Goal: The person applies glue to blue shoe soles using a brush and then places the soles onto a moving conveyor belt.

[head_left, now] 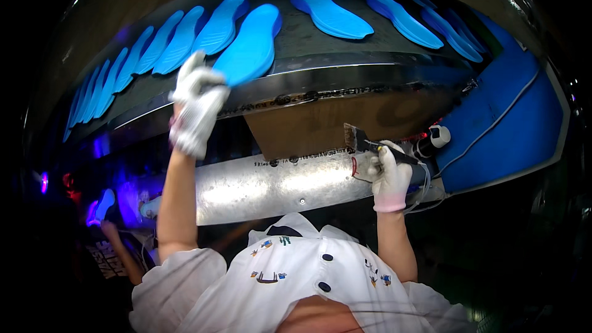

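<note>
My left hand (200, 108), in a white glove and slightly blurred, has its fingers at the near end of a bright blue shoe sole (254, 43). It appears to pinch that end, which overhangs the metal edge of the dark belt (345, 49). In my right hand (393, 179), also gloved, is a flat brush (353, 138) with a dark handle, its bristles pointing left. The brush is held over a metal shelf, apart from the soles. Several more blue soles (179, 40) lie in a row to the left, and others (404, 20) lie at the right.
Below the belt are a brown cardboard panel (308, 126) and a shiny metal shelf (271, 188). A white-topped dark container (439, 136) stands right of my right hand, near cables and a blue panel (493, 129). At lower left, another person's hand (110, 229) is near a blue sole (105, 203).
</note>
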Demonstrator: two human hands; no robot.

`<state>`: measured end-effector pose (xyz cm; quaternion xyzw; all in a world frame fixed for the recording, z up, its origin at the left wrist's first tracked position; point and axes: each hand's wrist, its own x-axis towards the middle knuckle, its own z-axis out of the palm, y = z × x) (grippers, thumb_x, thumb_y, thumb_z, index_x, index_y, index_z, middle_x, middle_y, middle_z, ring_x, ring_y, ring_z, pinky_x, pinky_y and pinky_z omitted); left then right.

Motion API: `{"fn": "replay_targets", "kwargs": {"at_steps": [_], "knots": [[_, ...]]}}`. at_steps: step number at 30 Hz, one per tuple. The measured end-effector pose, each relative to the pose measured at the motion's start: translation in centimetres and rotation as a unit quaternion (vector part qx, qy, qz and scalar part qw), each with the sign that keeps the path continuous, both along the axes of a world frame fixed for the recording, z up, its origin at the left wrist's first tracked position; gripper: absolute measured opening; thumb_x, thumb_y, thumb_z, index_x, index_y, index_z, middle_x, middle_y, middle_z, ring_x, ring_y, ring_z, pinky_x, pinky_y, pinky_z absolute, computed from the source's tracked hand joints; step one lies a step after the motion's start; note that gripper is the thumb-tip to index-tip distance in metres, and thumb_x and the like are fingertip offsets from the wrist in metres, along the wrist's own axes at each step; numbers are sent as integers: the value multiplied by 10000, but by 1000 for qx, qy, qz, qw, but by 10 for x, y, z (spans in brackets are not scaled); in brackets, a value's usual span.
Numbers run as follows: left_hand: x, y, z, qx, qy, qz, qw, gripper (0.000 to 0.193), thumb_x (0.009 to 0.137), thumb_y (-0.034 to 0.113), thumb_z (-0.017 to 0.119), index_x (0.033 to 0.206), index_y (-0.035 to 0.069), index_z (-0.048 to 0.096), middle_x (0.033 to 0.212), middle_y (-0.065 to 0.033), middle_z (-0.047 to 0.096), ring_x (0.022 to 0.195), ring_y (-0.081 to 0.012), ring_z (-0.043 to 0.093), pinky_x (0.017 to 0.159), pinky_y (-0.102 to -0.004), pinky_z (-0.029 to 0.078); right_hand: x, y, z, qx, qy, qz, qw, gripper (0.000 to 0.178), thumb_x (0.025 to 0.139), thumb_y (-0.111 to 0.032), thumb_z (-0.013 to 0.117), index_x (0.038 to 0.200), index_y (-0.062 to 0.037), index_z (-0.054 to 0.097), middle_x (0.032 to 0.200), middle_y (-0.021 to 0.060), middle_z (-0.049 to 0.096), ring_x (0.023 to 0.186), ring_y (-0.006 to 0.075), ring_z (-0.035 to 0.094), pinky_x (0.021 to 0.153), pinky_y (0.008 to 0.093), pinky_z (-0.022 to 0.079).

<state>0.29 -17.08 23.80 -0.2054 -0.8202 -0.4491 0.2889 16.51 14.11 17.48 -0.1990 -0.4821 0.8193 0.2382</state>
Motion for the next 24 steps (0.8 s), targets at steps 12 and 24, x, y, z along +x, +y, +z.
{"fn": "replay_targets", "kwargs": {"at_steps": [12, 24], "knots": [[30, 39, -36, 581, -477, -591, 293, 950, 917, 763, 438, 1460, -17, 406, 1364, -219, 566, 1041, -349, 682, 663, -443, 633, -8, -20, -7, -144, 48, 68, 986, 134, 971, -124, 659, 1087, -57, 650, 874, 18, 642, 622, 54, 568, 508, 169, 462], [74, 96, -69, 691, -404, -468, 375, 796, 953, 711, 442, 1418, 70, 516, 1266, -155, 652, 1120, -287, 660, 958, -441, 553, -72, -99, 52, 593, 182, -94, 779, 157, 787, -53, 784, 919, -46, 699, 835, 124, 699, 718, 261, 694, 682, 337, 554]]}}
